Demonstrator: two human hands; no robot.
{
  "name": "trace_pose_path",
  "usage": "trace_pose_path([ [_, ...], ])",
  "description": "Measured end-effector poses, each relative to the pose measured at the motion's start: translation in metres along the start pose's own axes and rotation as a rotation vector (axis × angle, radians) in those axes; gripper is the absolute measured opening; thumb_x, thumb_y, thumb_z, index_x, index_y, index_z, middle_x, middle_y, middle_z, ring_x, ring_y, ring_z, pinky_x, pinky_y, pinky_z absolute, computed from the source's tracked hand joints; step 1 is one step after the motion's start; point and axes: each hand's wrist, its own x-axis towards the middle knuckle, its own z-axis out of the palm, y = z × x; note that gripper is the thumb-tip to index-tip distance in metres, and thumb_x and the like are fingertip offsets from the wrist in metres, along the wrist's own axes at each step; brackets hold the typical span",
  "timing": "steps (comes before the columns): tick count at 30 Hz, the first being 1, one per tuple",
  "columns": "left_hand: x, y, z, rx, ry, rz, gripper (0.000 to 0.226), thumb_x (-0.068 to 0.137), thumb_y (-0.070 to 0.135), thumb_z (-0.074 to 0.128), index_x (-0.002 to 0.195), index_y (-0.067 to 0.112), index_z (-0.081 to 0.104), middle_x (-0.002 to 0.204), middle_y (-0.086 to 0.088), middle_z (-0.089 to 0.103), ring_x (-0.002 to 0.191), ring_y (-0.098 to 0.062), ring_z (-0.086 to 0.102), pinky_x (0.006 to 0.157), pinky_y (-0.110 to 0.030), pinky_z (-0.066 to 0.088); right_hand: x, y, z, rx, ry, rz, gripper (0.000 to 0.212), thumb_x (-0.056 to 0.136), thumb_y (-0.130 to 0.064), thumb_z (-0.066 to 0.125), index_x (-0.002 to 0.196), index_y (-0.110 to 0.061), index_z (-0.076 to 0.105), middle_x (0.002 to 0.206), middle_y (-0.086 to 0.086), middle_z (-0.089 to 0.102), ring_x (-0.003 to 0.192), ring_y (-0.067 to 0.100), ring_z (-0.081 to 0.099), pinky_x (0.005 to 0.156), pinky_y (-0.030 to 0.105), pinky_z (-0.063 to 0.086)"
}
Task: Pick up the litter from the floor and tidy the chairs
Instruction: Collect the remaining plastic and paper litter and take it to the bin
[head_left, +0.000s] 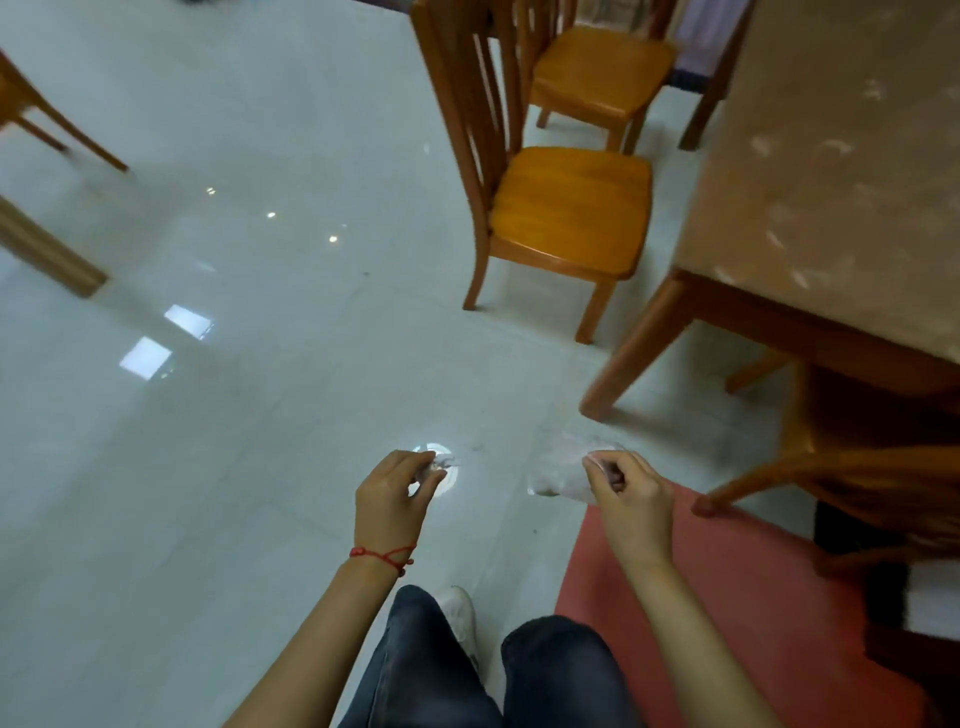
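My left hand (397, 496) pinches a small crumpled clear wrapper (440, 464) between thumb and fingers, low over the shiny pale floor (234, 415). My right hand (626, 493) is closed on the rim of a thin clear plastic bag (561, 470) that hangs blurred to its left. Two orange wooden chairs stand ahead along the table: the near chair (566, 208) and the far chair (597, 73). A third chair (831, 478) sits at the right, partly under the table and blurred.
A brown-topped wooden table (831, 182) fills the right side, its leg (628, 348) close to my right hand. A red mat (727, 597) lies under my right arm. More chair legs (47, 119) stand at far left. My legs and a white shoe (460, 613) are below.
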Motion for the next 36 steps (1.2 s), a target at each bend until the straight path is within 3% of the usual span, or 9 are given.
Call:
trace_pose_path([
  [7, 0.053, -0.066, -0.055, 0.033, 0.151, -0.18, 0.019, 0.064, -0.005, 0.079, 0.081, -0.002, 0.071, 0.072, -0.014, 0.069, 0.06, -0.022, 0.062, 0.065, -0.03, 0.053, 0.072, -0.088, 0.092, 0.062, -0.193, -0.114, 0.005, 0.08, -0.001, 0.065, 0.076, -0.004, 0.065, 0.07, -0.004, 0.055, 0.06, 0.0, 0.048, 0.06, 0.002, 0.035],
  [12, 0.107, -0.101, -0.07, 0.063, 0.238, -0.28, 0.019, 0.063, -0.005, 0.08, 0.08, -0.004, 0.071, 0.073, -0.015, 0.069, 0.06, -0.023, 0.063, 0.066, -0.031, 0.052, 0.137, -0.13, 0.155, 0.032, -0.318, -0.249, 0.002, 0.08, -0.003, 0.066, 0.079, -0.004, 0.066, 0.068, 0.0, 0.055, 0.059, 0.004, 0.045, 0.057, 0.002, 0.035],
  [21, 0.233, -0.138, -0.102, 0.132, 0.353, -0.382, 0.016, 0.064, -0.004, 0.079, 0.079, -0.003, 0.071, 0.073, -0.015, 0.07, 0.061, -0.023, 0.064, 0.067, -0.028, 0.05, 0.263, -0.19, 0.246, 0.034, -0.544, -0.355, 0.006, 0.084, -0.011, 0.064, 0.087, -0.007, 0.067, 0.077, 0.004, 0.062, 0.067, 0.014, 0.055, 0.061, 0.016, 0.045],
  [24, 0.27, -0.156, -0.113, 0.131, 0.374, -0.388, 0.016, 0.066, -0.004, 0.078, 0.08, -0.001, 0.071, 0.075, -0.014, 0.07, 0.064, -0.02, 0.063, 0.065, -0.023, 0.05, 0.297, -0.21, 0.277, 0.028, -0.555, -0.385, 0.004, 0.083, -0.008, 0.065, 0.085, -0.005, 0.067, 0.075, 0.002, 0.06, 0.066, 0.012, 0.052, 0.06, 0.013, 0.041],
  [29, 0.338, -0.204, -0.135, 0.145, 0.343, -0.408, 0.017, 0.067, -0.002, 0.078, 0.082, -0.003, 0.071, 0.076, -0.016, 0.07, 0.063, -0.025, 0.064, 0.067, -0.029, 0.052, 0.347, -0.24, 0.334, -0.001, -0.555, -0.409, 0.003, 0.081, -0.002, 0.066, 0.079, -0.004, 0.065, 0.07, -0.003, 0.055, 0.061, 0.015, 0.05, 0.058, 0.02, 0.038],
  [33, 0.41, -0.255, -0.162, 0.141, 0.325, -0.374, 0.018, 0.066, -0.002, 0.078, 0.083, -0.004, 0.071, 0.078, -0.017, 0.071, 0.065, -0.026, 0.065, 0.068, -0.032, 0.053, 0.389, -0.272, 0.389, -0.027, -0.517, -0.403, 0.007, 0.079, 0.001, 0.066, 0.075, -0.004, 0.064, 0.067, -0.004, 0.051, 0.057, 0.008, 0.045, 0.059, 0.005, 0.033],
  [36, 0.465, -0.289, -0.192, 0.136, 0.301, -0.34, 0.019, 0.066, -0.002, 0.079, 0.083, -0.004, 0.071, 0.079, -0.017, 0.071, 0.066, -0.027, 0.066, 0.069, -0.033, 0.054, 0.42, -0.302, 0.429, -0.045, -0.477, -0.367, 0.008, 0.079, 0.001, 0.066, 0.074, -0.005, 0.064, 0.067, -0.004, 0.052, 0.057, 0.006, 0.045, 0.057, 0.005, 0.033],
])
